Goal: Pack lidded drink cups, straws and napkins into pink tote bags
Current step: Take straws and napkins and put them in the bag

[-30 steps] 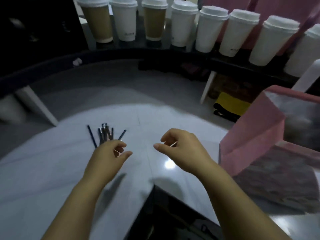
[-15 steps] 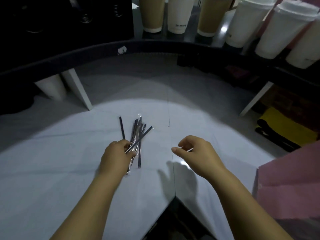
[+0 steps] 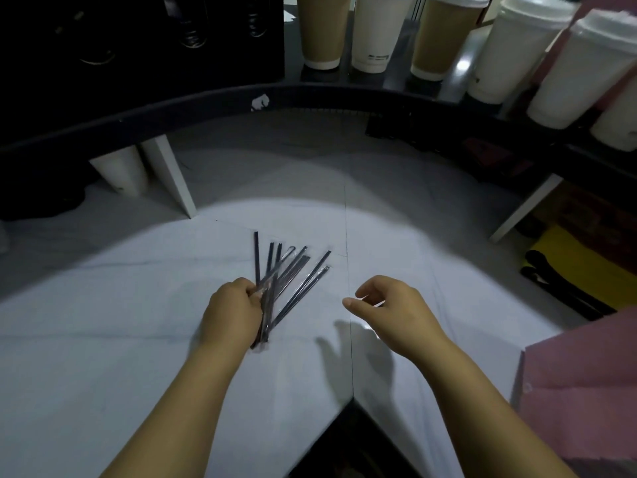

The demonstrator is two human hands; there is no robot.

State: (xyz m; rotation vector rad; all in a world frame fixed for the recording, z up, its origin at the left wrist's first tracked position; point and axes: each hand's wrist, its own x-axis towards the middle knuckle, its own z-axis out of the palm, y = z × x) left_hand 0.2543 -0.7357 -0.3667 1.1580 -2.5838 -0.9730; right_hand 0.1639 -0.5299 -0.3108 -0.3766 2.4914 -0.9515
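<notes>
Straws [image 3: 293, 270] have fanned wider, left hand [image 3: 232, 312] gripping them; right hand [image 3: 396, 305] relaxed.

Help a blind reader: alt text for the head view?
The left hand grips a fanned bunch of wrapped straws over a white table; the right hand hovers beside. Lidded cups stand behind, a pink tote bag at right.

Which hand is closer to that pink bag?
Right. The right hand hovers above the table, left of the pink bag and apart from it; the left hand is farther away, gripping the straws.
</notes>
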